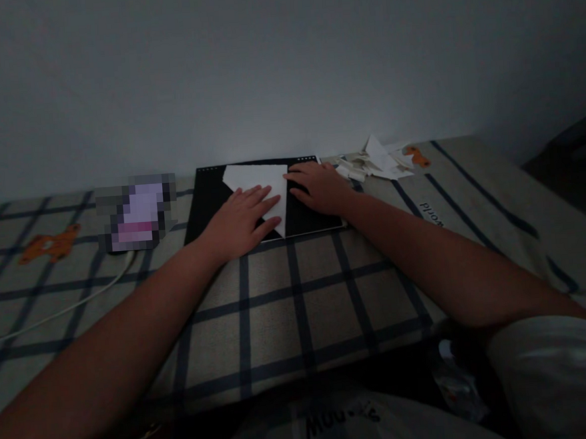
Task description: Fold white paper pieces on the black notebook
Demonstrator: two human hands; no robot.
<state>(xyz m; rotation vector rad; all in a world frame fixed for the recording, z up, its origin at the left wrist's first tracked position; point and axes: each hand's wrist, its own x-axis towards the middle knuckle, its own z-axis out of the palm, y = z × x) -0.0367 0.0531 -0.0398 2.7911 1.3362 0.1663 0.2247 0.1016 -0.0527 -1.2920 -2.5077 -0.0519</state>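
Head view: the folded white paper sheet (263, 188), already creased to a downward point, lies on a flat black board (206, 205) on the checked bedcover (298, 299). Left hand (240, 222) presses it flat, fingers spread; right hand (321, 187) pins its edge, fingers released. Crumpled paper scraps (374, 161) and white cable (78, 301) lie clear; more folds seem left
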